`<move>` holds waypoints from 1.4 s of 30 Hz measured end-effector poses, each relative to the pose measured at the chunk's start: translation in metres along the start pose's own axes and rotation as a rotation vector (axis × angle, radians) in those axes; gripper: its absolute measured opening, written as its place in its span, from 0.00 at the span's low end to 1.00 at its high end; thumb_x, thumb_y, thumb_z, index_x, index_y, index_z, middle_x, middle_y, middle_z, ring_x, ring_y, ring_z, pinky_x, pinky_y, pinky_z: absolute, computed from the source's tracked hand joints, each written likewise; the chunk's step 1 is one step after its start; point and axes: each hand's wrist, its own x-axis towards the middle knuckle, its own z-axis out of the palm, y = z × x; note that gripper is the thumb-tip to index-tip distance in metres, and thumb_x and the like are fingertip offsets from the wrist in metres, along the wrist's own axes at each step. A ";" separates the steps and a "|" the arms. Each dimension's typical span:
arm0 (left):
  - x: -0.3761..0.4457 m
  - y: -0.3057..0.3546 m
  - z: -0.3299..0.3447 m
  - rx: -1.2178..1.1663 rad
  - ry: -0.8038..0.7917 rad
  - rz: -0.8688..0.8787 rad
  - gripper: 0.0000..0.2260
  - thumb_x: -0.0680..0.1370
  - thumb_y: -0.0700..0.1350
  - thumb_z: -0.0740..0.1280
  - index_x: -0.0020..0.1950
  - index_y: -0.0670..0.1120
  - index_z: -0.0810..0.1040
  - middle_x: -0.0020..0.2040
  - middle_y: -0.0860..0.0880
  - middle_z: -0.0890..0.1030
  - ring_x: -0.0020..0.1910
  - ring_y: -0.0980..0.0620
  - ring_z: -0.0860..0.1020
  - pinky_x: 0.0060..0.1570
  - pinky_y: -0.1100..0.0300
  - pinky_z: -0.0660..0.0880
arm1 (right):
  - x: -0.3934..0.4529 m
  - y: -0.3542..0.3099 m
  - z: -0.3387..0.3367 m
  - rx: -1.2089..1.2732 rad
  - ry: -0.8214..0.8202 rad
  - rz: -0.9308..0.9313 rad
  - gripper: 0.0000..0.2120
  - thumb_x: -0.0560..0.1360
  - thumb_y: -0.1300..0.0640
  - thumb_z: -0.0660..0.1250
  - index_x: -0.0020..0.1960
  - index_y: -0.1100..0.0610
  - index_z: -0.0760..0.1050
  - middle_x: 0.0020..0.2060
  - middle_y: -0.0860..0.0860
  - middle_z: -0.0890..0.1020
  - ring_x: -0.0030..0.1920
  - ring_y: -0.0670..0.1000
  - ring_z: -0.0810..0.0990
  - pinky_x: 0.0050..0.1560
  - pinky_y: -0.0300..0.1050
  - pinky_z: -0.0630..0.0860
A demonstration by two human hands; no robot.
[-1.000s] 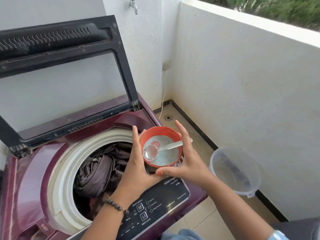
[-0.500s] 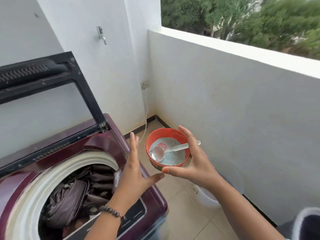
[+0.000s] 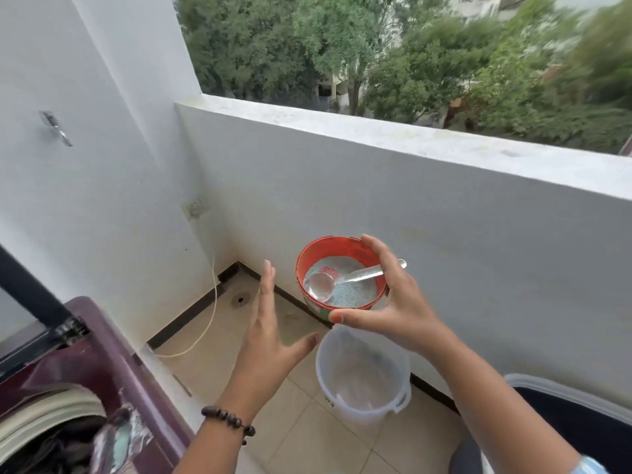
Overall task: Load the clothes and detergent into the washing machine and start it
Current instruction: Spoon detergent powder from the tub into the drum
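Note:
My right hand (image 3: 393,309) grips an orange detergent tub (image 3: 328,251) by its rim, thumb on the near side and fingers over the far side. Pale blue powder and a clear plastic scoop (image 3: 342,280) lie inside it. My left hand (image 3: 270,336) is held flat with straight fingers just left of the tub, apart from it and holding nothing. The maroon washing machine (image 3: 102,364) fills the lower left, its lid up, and dark clothes (image 3: 51,449) show in the drum at the frame's corner.
A translucent bucket (image 3: 362,405) stands on the tiled floor under the tub, against the balcony wall (image 3: 410,206). A dark basket with a pale rim (image 3: 581,425) sits at lower right. A white cable (image 3: 212,302) hangs from a wall socket near the floor drain (image 3: 240,299).
The view has swung right and up, away from the machine. My right hand has carried the tub off the drum to above the bucket. My left hand has let go of it.

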 end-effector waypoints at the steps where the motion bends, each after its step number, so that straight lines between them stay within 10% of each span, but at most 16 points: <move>1: 0.006 0.006 0.007 0.000 -0.021 0.010 0.54 0.68 0.53 0.77 0.74 0.69 0.36 0.78 0.66 0.49 0.76 0.67 0.51 0.69 0.64 0.55 | 0.001 0.003 -0.009 -0.012 0.015 0.007 0.53 0.56 0.36 0.78 0.75 0.42 0.57 0.66 0.34 0.69 0.67 0.35 0.67 0.64 0.31 0.64; 19: 0.229 0.095 0.168 -0.112 -0.401 0.368 0.53 0.69 0.51 0.77 0.77 0.62 0.37 0.75 0.70 0.45 0.71 0.75 0.47 0.70 0.65 0.53 | 0.085 0.074 -0.199 -0.120 0.515 0.248 0.45 0.58 0.43 0.80 0.67 0.39 0.59 0.56 0.29 0.70 0.55 0.23 0.67 0.50 0.18 0.65; 25: 0.307 0.114 0.203 -0.133 -0.474 0.487 0.52 0.71 0.50 0.77 0.75 0.64 0.37 0.79 0.61 0.47 0.76 0.66 0.49 0.71 0.64 0.53 | 0.133 0.094 -0.223 -0.193 0.631 0.301 0.50 0.57 0.36 0.77 0.73 0.47 0.61 0.61 0.40 0.73 0.62 0.44 0.72 0.56 0.33 0.69; 42: 0.396 0.121 0.235 -0.197 -0.578 0.601 0.54 0.68 0.49 0.79 0.79 0.58 0.41 0.76 0.66 0.51 0.74 0.71 0.50 0.64 0.81 0.50 | 0.184 0.117 -0.251 -0.312 0.686 0.349 0.54 0.54 0.32 0.77 0.74 0.40 0.56 0.63 0.42 0.74 0.63 0.46 0.74 0.62 0.40 0.71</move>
